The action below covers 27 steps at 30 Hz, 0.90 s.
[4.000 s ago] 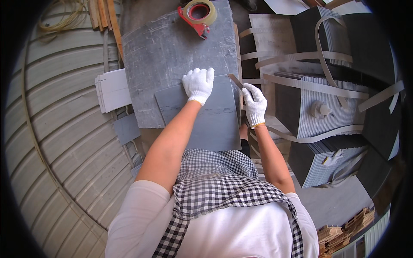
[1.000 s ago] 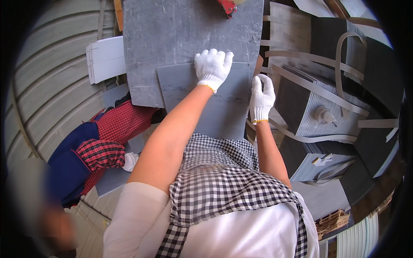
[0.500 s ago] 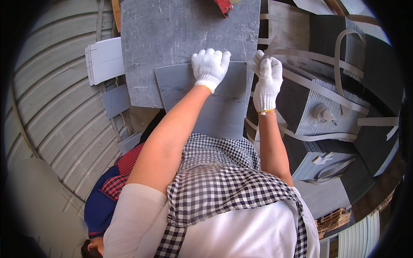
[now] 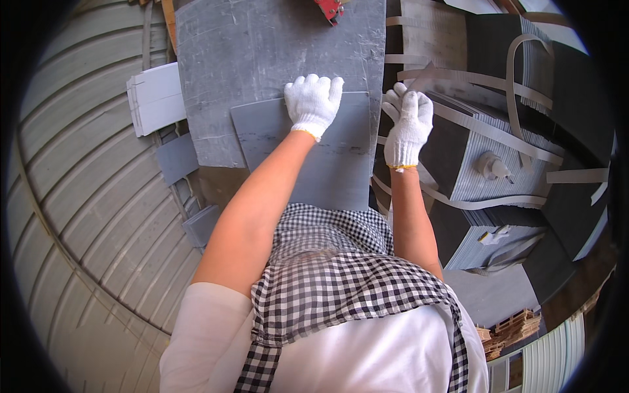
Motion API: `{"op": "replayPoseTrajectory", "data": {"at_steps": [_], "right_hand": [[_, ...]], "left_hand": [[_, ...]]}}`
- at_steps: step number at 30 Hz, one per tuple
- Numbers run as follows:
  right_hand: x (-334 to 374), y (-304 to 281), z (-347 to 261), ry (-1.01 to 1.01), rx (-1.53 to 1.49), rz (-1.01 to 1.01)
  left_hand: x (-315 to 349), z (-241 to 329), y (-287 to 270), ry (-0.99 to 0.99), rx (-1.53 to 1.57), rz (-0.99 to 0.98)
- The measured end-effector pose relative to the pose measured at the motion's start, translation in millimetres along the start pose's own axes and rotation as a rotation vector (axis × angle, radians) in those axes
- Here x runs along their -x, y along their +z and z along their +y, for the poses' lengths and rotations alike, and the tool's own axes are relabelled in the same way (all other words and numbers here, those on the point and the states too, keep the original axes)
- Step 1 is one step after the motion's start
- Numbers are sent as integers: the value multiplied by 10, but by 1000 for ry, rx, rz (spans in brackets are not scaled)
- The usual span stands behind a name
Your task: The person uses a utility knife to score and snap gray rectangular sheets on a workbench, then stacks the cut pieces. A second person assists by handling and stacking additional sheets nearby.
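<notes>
My left hand (image 4: pixel 313 105), in a white knit glove, lies with bent fingers over the far edge of a smooth grey sheet (image 4: pixel 327 160). The sheet lies on a scuffed grey tabletop (image 4: pixel 275 52) and reaches over its near edge to my checked apron. Right of the sheet, my right hand (image 4: pixel 409 128), gloved too, is raised with its fingers closed on a thin, pointed, blade-like piece (image 4: pixel 422 75). That piece is blurred, and its kind is unclear.
At the right stand stacks of dark grey sheets (image 4: pixel 491 144) with loose pale straps (image 4: pixel 488 124). A white squeeze bottle (image 4: pixel 491 167) and a glove (image 4: pixel 495 236) lie on them. A red tool (image 4: pixel 329 10) sits at the table's far end. White panels (image 4: pixel 156 98) stand left of the table.
The view has shifted slightly. My left hand keeps its place on the sheet; my right hand stays raised with the pointed piece. A person at the lower left is out of view now.
</notes>
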State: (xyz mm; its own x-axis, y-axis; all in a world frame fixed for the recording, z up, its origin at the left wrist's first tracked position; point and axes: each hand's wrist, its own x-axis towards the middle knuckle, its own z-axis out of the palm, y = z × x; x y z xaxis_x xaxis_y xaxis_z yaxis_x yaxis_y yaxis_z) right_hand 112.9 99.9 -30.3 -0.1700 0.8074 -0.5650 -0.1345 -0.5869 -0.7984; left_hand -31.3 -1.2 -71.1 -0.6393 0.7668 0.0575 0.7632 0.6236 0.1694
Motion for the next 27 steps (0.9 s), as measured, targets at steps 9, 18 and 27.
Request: {"op": "replayPoseTrajectory", "data": {"at_steps": [9, 18, 27], "right_hand": [[313, -180, 411, 2, 488, -30], [259, -135, 425, -4, 637, -65], [182, -124, 442, -270, 921, -105]], "left_hand": [[-16, 24, -30, 13, -12, -21], [-10, 7, 7, 7, -27, -29], [-1, 2, 35, 10, -19, 1]]}}
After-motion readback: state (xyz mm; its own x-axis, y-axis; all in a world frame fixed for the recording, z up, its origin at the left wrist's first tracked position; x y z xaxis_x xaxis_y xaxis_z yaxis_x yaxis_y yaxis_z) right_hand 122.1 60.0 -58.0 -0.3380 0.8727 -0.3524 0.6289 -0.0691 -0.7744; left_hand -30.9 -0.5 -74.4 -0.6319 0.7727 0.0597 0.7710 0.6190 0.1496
